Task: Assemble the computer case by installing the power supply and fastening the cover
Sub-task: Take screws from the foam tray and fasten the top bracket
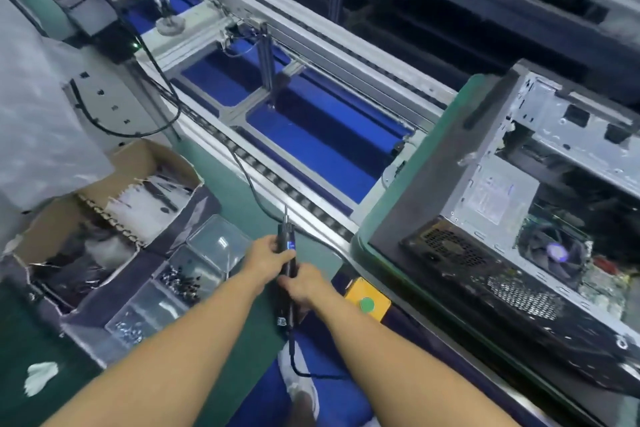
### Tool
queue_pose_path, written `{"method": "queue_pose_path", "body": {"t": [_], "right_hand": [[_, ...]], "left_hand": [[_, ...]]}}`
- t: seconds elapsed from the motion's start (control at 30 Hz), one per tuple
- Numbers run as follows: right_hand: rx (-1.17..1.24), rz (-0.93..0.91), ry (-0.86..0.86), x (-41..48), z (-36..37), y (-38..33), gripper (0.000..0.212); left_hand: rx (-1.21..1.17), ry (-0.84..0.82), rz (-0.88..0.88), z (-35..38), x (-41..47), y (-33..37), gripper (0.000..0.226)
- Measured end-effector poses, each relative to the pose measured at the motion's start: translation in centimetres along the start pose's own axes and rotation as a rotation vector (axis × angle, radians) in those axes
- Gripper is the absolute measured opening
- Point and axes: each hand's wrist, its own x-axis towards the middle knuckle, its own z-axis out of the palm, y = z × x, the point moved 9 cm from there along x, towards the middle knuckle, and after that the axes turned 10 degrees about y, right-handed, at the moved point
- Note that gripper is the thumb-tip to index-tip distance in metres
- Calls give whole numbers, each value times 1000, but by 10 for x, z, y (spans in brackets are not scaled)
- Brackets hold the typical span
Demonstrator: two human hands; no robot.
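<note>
Both of my hands hold a black electric screwdriver (286,246) with a small blue display, bit pointing away from me. My left hand (268,258) grips its upper body, and my right hand (304,284) grips it lower down, near the cable. The open computer case (519,156) lies on its side at the right, on a green-edged pallet (360,243). A black power supply (446,248) with a mesh grille sits in the case's near corner. A CPU fan (554,250) shows inside. No cover panel can be made out.
Clear plastic trays with several screws (180,282) stand left of my hands. A cardboard box (104,218) of bagged parts stands further left. A yellow box with a green button (367,303) sits by my right hand. The conveyor frame (311,135) with blue panels runs diagonally behind.
</note>
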Motion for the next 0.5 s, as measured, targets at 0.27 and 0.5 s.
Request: {"method": "queue_pose_path", "body": {"t": [0.27, 0.5], "right_hand": [[-68, -14, 125, 10, -3, -4, 53], [-60, -49, 214, -35, -89, -34, 17]], "left_hand": [[134, 9, -3, 2, 14, -14, 41], [-7, 138, 423, -18, -38, 102, 13]]}}
